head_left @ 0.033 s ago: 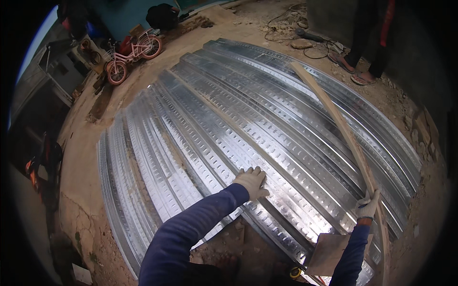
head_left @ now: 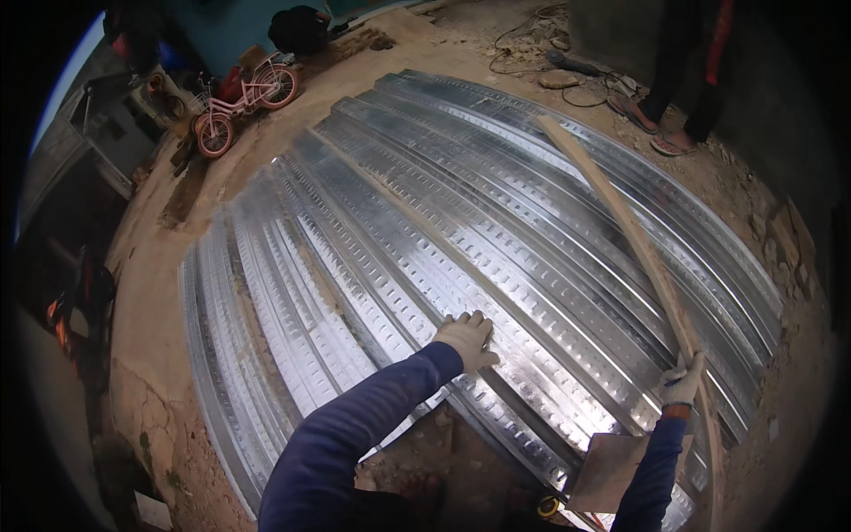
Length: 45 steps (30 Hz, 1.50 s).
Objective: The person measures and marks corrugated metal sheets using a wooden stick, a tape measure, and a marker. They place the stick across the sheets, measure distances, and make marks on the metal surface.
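Broad ribbed sheets of shiny galvanized metal decking (head_left: 381, 230) lie on the ground in front of me, their rows of small dents running lengthwise. My left hand (head_left: 467, 341), in a pale work glove, rests on the metal with its fingers apart and holds nothing. A long wooden batten (head_left: 625, 222) lies slantwise across the right part of the sheets. Near its close end, my gloved right hand (head_left: 681, 383) is closed around it; part of the fingers is hidden. Beside my right forearm is a thin square board (head_left: 605, 470).
A round yellow-and-black object (head_left: 549, 507) lies near my feet. At the far left stands a pink bicycle (head_left: 244, 102). Another person's sandalled feet (head_left: 660, 133) are at the far right, close to rubble and a dark cable (head_left: 510, 58). Bare dirt borders the sheets.
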Each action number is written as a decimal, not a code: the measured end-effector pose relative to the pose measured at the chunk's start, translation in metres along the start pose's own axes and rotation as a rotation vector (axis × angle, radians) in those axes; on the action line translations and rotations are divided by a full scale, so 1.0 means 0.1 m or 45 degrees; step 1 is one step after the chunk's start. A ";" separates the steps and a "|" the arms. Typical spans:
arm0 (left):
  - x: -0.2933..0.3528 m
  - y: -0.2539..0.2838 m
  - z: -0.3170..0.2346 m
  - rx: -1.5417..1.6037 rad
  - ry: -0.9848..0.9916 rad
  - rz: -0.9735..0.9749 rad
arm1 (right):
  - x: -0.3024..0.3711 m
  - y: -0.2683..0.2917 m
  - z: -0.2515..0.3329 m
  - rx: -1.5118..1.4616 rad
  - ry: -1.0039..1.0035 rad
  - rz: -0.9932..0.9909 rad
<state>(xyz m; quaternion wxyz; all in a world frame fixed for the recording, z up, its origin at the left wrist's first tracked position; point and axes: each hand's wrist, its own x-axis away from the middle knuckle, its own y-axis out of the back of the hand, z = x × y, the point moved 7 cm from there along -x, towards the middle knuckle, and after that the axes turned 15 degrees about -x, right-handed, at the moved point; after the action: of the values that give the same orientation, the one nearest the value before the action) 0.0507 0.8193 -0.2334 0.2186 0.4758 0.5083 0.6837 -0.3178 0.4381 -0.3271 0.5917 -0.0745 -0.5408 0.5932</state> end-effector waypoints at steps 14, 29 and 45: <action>-0.16 -0.15 0.01 -0.005 0.029 0.005 | -0.20 -0.35 -0.96 0.043 -0.267 -0.025; -0.12 -0.16 0.05 -0.003 0.010 -0.319 | 0.60 -0.60 1.31 2.719 0.627 0.304; -0.34 0.01 0.06 0.006 0.089 0.000 | 0.22 1.22 2.09 3.669 0.557 -0.116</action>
<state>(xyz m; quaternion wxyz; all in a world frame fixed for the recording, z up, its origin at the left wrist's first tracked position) 0.0712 0.7951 -0.2470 0.1993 0.4521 0.5174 0.6987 -0.5527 0.3740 -0.3197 0.2386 0.5011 0.6076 0.5682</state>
